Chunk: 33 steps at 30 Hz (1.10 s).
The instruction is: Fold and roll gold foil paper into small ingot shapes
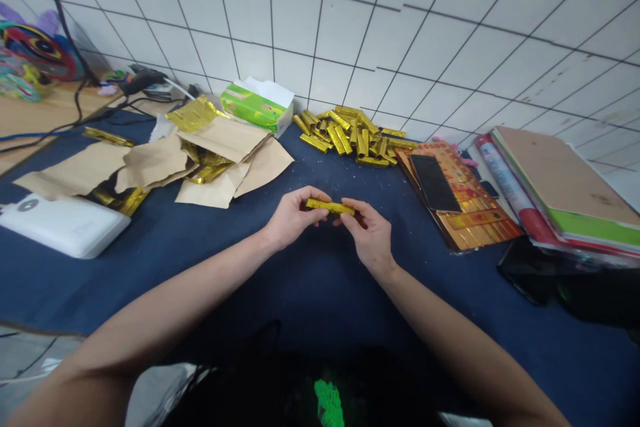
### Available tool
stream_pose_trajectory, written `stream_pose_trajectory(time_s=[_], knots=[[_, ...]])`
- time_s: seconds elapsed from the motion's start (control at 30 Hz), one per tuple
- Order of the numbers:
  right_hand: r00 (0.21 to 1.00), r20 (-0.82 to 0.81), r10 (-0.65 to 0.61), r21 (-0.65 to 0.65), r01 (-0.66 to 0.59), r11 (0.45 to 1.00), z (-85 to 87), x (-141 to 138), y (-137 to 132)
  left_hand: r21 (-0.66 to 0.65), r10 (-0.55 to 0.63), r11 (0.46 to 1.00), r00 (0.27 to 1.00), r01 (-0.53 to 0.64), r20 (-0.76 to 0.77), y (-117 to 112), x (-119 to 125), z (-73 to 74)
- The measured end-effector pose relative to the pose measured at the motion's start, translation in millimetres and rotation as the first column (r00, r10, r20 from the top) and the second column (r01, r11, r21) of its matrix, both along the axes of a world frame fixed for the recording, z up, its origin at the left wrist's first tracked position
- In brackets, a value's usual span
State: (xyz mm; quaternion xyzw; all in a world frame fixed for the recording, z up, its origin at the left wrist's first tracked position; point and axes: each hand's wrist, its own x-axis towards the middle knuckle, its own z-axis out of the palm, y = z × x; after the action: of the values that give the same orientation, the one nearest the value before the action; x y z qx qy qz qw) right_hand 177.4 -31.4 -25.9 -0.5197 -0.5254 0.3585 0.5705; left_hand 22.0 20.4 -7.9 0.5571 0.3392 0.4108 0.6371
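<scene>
Between my two hands, just above the dark blue table cover (320, 267), is a folded strip of gold foil paper (330, 206). My left hand (295, 217) pinches its left end between thumb and fingers. The right end is gripped the same way by my right hand (369, 230). Beyond the hands, against the wall, lies a heap of similar folded gold paper pieces (350, 135). To the left are torn brown paper sheets (155, 161) with gold foil paper (197, 113) on and under them.
A green tissue box (257, 107) stands by the tiled wall. At left lie a white power bank (65, 223) and dark cables (75, 97). On the right, a black phone (435, 181) rests on orange-gold printed packets (480, 213), beside stacked folders (575, 177).
</scene>
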Motion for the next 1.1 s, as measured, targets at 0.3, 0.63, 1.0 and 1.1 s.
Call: stream_pose_trajectory(time_s=[0.3, 0.63, 1.0, 1.1], knots=[[0.997, 0.033, 0.068, 0.063, -0.07, 0.996, 3.3, 0.1, -1.4, -0.111, -0.001, 0.994, 0.996, 0.011, 0.093, -0.6, 0.9, 1.6], [0.994, 0.096, 0.043, 0.043, -0.047, 0.998, -2.2, 1.8, 0.6, -0.141, -0.021, 0.99, 0.998, 0.03, 0.066, -2.0, 2.2, 1.3], [0.994, 0.089, 0.057, 0.0, -0.057, 0.998, -0.7, 1.2, -0.3, -0.169, -0.072, 0.983, 0.997, 0.075, 0.024, -2.5, 1.3, 1.0], [0.993, 0.089, 0.073, -0.007, -0.073, 0.997, 1.4, 0.0, -1.6, -0.164, -0.067, 0.984, 0.998, 0.067, 0.009, -4.2, 1.9, 0.9]])
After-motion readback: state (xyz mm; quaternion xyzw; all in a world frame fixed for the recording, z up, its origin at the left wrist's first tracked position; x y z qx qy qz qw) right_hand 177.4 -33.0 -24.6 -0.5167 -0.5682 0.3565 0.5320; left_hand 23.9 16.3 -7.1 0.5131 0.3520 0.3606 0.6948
